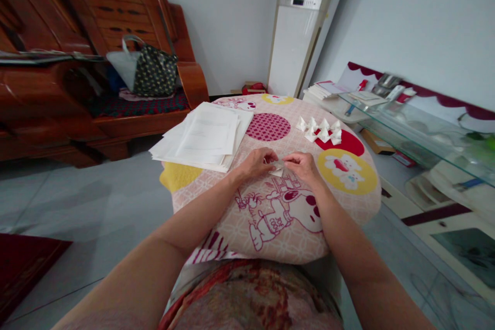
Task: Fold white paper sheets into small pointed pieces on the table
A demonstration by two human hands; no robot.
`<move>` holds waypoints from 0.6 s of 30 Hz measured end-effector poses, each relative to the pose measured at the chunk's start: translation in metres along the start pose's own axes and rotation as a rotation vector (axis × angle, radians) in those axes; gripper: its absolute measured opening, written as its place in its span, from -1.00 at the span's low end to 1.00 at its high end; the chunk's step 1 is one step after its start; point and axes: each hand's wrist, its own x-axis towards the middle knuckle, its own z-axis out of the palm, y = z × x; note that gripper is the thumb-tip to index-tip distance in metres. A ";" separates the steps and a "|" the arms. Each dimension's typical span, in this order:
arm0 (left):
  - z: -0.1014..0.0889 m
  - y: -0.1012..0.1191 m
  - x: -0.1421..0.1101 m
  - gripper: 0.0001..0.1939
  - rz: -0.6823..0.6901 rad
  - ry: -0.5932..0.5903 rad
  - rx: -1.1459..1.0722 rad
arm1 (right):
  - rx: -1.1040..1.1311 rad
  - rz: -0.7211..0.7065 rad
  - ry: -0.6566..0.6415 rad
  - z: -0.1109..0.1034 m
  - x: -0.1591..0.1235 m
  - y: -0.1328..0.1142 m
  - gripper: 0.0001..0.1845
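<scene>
My left hand (258, 162) and my right hand (303, 164) meet over the middle of a round table with a pink cartoon-print cloth (270, 216). Both pinch a small folded piece of white paper (277, 169) between their fingertips, low over the cloth. Several small folded white paper pieces (320, 130) lie in a cluster on the cloth beyond my right hand. A stack of white paper sheets (204, 136) lies at the table's far left, overhanging the edge.
A wooden sofa (88, 62) with a dark patterned bag (154, 69) stands at the left. A tall white air conditioner (299, 26) stands in the far corner. A glass-topped cabinet (425, 124) with clutter runs along the right. Grey tiled floor (77, 206) lies around.
</scene>
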 end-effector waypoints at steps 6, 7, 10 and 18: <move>0.002 0.005 0.000 -0.84 0.036 -0.001 -0.031 | -0.062 -0.064 -0.036 0.001 -0.001 -0.004 -0.76; 0.002 0.006 0.000 -0.85 0.036 -0.002 -0.039 | -0.064 -0.069 -0.049 0.001 -0.001 -0.004 -0.76; 0.003 0.007 -0.002 -0.87 0.030 -0.039 -0.023 | -0.085 -0.087 -0.099 0.003 0.000 -0.003 -0.79; 0.007 0.013 -0.005 -0.93 -0.020 -0.077 0.085 | -0.166 -0.093 -0.132 0.010 0.002 -0.004 -0.81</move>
